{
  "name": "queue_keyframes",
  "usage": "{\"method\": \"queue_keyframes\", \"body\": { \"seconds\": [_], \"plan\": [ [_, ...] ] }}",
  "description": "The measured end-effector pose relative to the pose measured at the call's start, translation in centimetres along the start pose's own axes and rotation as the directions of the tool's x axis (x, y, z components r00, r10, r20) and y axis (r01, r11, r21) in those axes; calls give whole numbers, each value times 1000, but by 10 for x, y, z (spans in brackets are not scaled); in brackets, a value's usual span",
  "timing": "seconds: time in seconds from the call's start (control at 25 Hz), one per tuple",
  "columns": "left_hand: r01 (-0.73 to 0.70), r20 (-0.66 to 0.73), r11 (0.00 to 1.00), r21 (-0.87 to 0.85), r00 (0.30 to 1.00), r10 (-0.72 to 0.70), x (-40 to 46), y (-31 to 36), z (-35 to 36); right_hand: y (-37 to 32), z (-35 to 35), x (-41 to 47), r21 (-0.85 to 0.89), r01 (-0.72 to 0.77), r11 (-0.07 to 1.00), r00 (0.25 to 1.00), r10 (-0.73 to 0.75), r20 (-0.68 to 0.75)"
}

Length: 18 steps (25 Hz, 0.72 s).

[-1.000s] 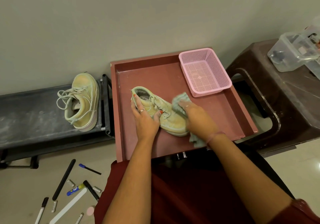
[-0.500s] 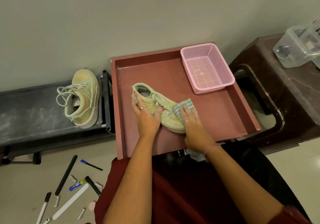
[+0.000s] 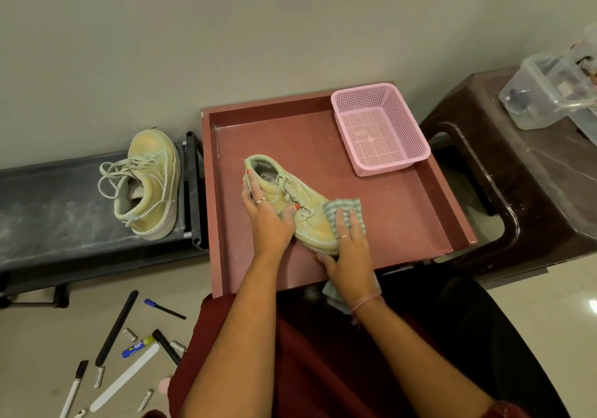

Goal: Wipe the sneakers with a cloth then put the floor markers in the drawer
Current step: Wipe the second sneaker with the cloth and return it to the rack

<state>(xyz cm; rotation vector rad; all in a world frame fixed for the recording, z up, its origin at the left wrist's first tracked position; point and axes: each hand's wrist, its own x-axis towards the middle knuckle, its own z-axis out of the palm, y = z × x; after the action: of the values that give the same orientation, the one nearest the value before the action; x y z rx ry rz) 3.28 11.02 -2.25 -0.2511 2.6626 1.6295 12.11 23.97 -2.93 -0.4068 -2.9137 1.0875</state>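
Pale yellow-green lace-up sneaker (image 3: 292, 204) laid in reddish-brown open drawer (image 3: 381, 224), heel toward far left, toe toward near right; heel held by left hand (image 3: 266, 220). Striped grey-green cloth (image 3: 344, 211) pressed onto toe by right hand (image 3: 350, 256), other end hung over drawer's near edge. Matching second sneaker (image 3: 150, 185) tipped on side on dark bench at left, laces loose. Black and white floor markers (image 3: 117, 327) scattered on pale floor at near left, well apart from drawer.

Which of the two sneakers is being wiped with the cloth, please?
The sneaker in the drawer, held by the left hand; the other sneaker sits untouched on the dark rack.
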Motion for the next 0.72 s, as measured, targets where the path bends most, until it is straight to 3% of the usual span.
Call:
{"method": "queue_keyframes", "body": {
  "seconds": [0.16, 0.32, 0.52, 0.6, 0.72],
  "plan": [
    [75, 31, 996, -47, 997, -73, -5, 5, 1, -10, 17, -19, 90, -46, 995, 989, 58, -134],
    [116, -6, 992, -46, 993, -116, -21, 11, 2, -14, -2, -20, 175, -168, 970, 985, 170, 8],
    [403, 100, 875, -269, 915, -391, -86, 20, 17, -12, -31, -24, 411, -206, 888, 977, 161, 141],
    [418, 157, 873, -252, 908, -389, -107, 29, 17, -8, -43, -24, 565, -338, 753, 935, 198, 295],
    [390, 155, 904, -174, 918, -366, -118, 28, 12, -7, -56, -23, 696, -575, 430, 814, 215, 540]
  ]
}}
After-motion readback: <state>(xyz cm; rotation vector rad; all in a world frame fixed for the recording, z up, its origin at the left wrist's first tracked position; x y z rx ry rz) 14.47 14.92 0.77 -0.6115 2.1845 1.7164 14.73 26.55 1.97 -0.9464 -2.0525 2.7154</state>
